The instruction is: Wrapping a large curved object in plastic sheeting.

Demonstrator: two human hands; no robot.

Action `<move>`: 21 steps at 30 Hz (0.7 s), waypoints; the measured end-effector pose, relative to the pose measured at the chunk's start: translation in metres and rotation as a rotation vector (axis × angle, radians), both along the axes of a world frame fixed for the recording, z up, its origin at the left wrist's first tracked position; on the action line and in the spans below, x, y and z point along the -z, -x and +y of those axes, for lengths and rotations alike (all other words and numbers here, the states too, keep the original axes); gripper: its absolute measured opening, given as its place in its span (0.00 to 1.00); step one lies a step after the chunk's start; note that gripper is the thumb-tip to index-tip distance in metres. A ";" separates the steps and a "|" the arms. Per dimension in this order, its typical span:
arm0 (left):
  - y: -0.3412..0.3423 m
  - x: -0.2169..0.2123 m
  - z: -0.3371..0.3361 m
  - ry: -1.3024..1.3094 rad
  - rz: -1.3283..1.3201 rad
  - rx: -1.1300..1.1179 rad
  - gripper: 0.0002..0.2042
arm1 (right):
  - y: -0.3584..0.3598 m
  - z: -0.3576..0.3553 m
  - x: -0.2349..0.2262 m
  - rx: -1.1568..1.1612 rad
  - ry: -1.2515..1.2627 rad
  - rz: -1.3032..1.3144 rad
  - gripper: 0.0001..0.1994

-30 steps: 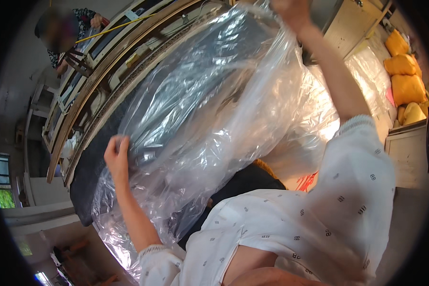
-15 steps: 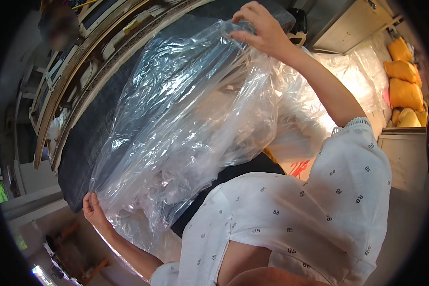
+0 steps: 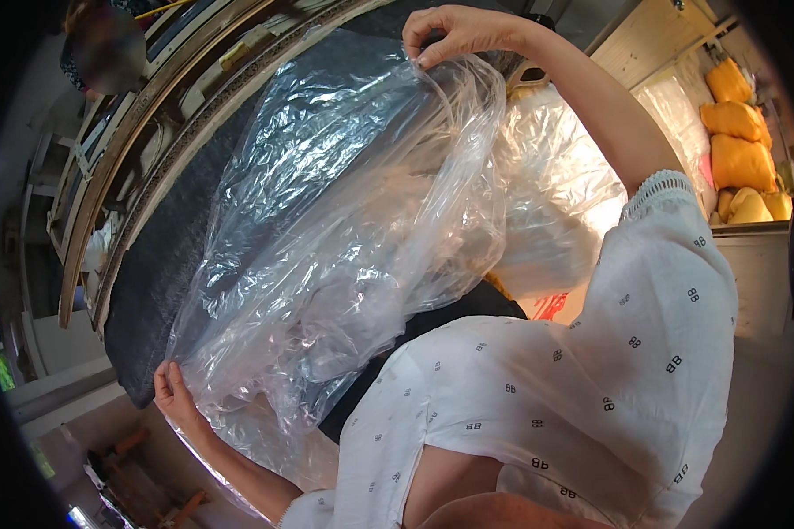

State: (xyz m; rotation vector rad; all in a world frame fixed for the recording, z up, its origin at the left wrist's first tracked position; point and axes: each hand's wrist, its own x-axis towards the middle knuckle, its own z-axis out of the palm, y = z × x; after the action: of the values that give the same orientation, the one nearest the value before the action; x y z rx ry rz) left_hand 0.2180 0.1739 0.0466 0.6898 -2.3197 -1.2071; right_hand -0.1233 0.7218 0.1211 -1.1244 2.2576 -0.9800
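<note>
A large clear plastic sheet (image 3: 326, 203), crinkled and glossy, spreads over the dark work surface (image 3: 159, 264) and droops over its near edge toward my lap. With thumb and fingers pinched together, my right hand (image 3: 445, 37) grips the sheet's far right corner and lifts it a little. At the near left end of the surface, my left hand (image 3: 175, 392) pinches the sheet's other edge between thumb and fingers. Between the two hands the plastic is pulled into long folds, with a bunched, cloudy part nearest me.
Curved wooden rails (image 3: 150, 141) run along the surface's far side, with a blurred person (image 3: 106, 48) beyond them. More plastic sheeting (image 3: 551, 150) lies to the right. Stacked orange bundles (image 3: 741, 163) sit on a cabinet (image 3: 750, 273) at far right.
My right hand has moved left and slightly up, closing on the sheet's corner and raising it. My left hand keeps its pinch in nearly the same place.
</note>
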 end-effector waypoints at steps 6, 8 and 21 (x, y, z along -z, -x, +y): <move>0.008 -0.005 0.012 0.012 -0.022 -0.046 0.07 | 0.012 -0.022 0.020 0.320 0.378 -0.293 0.05; 0.006 -0.002 0.011 -0.009 -0.005 -0.040 0.07 | 0.027 -0.042 0.035 0.413 0.274 0.128 0.06; -0.095 -0.022 0.020 -0.038 0.036 -0.298 0.04 | 0.025 -0.125 0.090 0.302 0.303 0.912 0.05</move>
State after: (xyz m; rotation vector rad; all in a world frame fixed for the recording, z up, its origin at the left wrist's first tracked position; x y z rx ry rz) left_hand 0.3134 0.1937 0.0682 0.9792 -2.0775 -1.1179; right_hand -0.1483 0.5963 0.0310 -1.6310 3.1406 -1.0871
